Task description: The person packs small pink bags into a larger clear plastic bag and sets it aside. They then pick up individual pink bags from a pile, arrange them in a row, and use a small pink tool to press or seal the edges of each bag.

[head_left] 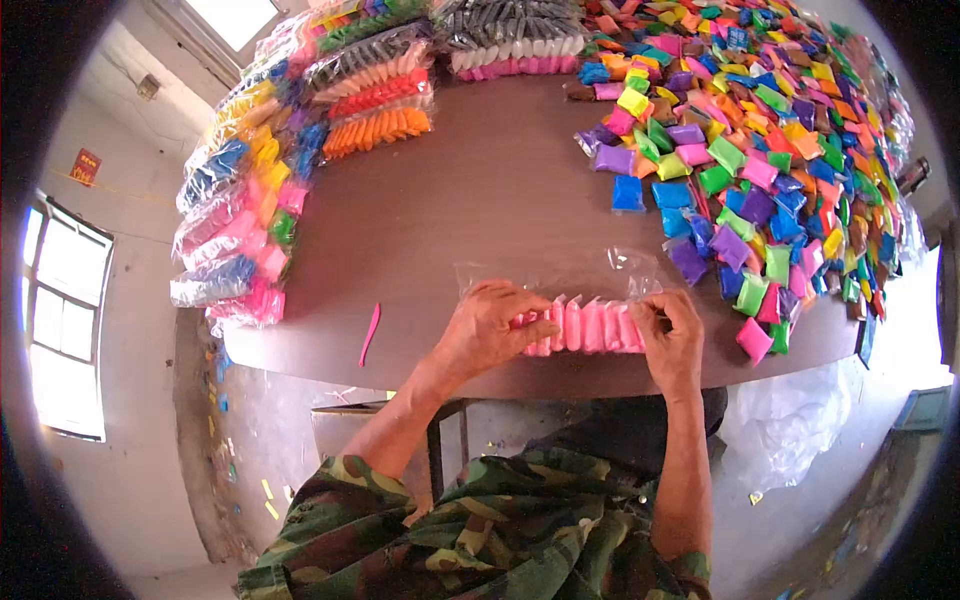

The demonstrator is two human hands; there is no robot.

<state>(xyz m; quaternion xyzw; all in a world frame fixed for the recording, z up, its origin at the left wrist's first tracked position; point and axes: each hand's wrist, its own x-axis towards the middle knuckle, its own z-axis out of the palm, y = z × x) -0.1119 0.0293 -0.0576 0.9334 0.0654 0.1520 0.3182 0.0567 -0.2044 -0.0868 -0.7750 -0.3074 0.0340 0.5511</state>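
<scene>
A row of pink packets [590, 327] stands side by side near the front edge of the brown table [470, 200]. My left hand [490, 322] is closed on the row's left end, fingers curled over the packets. At the right end, my right hand [668, 325] pinches the last packet or its wrapping between thumb and fingers. Clear plastic film [632, 264] spreads on the table just behind the row, reaching from one hand to the other.
Loose colourful packets [735, 245] are heaped on the right. Bagged rows of packets [378, 130] line the back and left. A thin pink strip [370, 335] lies left of my left hand. Crumpled clear plastic [790, 425] hangs below the table's right front edge.
</scene>
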